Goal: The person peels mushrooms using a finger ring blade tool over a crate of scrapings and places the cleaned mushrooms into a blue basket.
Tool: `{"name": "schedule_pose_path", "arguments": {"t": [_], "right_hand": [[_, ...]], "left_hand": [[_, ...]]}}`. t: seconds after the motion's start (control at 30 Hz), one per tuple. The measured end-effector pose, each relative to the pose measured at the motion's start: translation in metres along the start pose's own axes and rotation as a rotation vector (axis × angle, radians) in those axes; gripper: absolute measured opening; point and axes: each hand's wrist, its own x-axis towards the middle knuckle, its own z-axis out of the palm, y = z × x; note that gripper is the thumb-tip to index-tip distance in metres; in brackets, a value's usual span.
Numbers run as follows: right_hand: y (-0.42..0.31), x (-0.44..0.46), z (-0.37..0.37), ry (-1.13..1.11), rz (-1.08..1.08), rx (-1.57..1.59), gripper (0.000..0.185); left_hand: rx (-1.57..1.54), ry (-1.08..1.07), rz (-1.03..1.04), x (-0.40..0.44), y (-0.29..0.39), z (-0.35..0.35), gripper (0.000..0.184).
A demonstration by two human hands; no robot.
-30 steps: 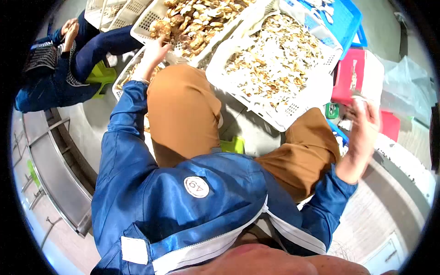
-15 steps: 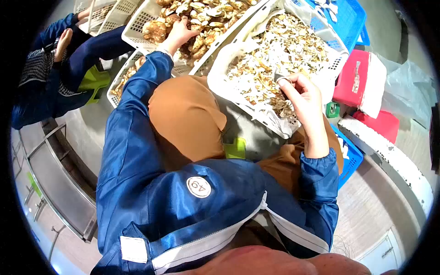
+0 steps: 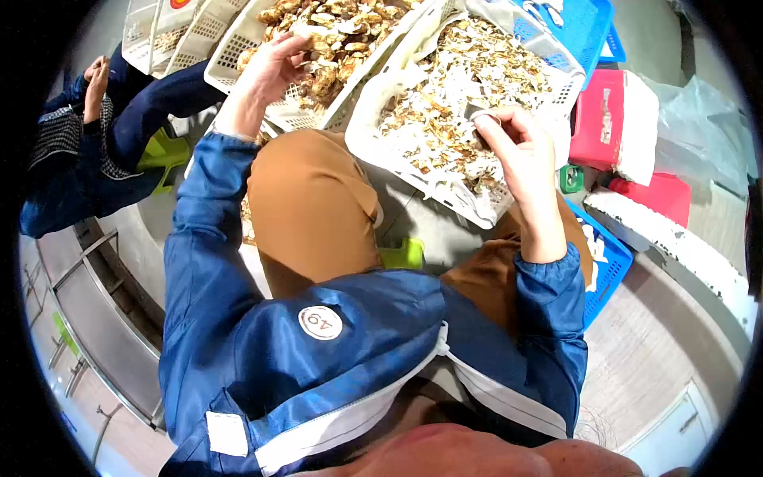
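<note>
My left hand is over the white basket of brown mushrooms, fingers curled in. A pale-stemmed mushroom shows at its fingertips and appears pinched there. My right hand is closed on a small dark blade, held between thumb and fingers; its handle is hidden. Something like a band wraps the thumb tip. Below that hand stands a lined white basket, full of white and brown mushroom trimmings.
Blue crates stand at the far right, and a blue crate with white pieces is beside my right knee. Red containers and a small green object lie nearby. Another person sits at left near a green stool.
My left hand has drawn back left from the mushrooms, its spread fingers now curled. My right hand stays over the trimmings with the blade. The view has shifted slightly.
</note>
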Motion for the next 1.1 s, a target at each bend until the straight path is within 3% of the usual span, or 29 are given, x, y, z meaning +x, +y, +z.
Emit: {"name": "schedule_pose_path", "arguments": {"t": [0.07, 0.17, 0.27, 0.33, 0.47, 0.6, 0.77, 1.1], "right_hand": [[-0.010, -0.008, 0.003, 0.031, -0.107, 0.072, 0.014], [-0.032, -0.023, 0.015, 0.000, -0.243, 0.219, 0.013], [-0.036, -0.034, 0.011, 0.011, -0.384, 0.265, 0.014], [-0.039, -0.041, 0.000, 0.032, -0.349, 0.391, 0.012], [-0.035, -0.052, -0.024, 0.066, -0.320, 0.533, 0.012], [-0.024, -0.052, -0.038, 0.163, -0.400, 0.323, 0.010], [-0.026, -0.054, -0.051, 0.171, -0.279, 0.465, 0.010], [-0.019, -0.047, -0.051, 0.065, -0.330, 0.489, 0.010]], "left_hand": [[-0.072, -0.044, 0.003, -0.042, 0.028, 0.054, 0.025], [-0.144, -0.338, 0.013, -0.084, 0.059, 0.104, 0.048], [-0.197, -0.265, 0.020, -0.115, 0.061, 0.161, 0.042], [-0.253, -0.217, -0.020, -0.129, 0.055, 0.191, 0.036], [-0.293, -0.236, 0.023, -0.149, 0.035, 0.239, 0.042], [-0.398, -0.328, 0.073, -0.150, 0.016, 0.266, 0.050], [-0.327, -0.322, 0.072, -0.143, 0.006, 0.273, 0.044], [-0.139, -0.283, 0.252, -0.138, 0.008, 0.267, 0.034]]}}
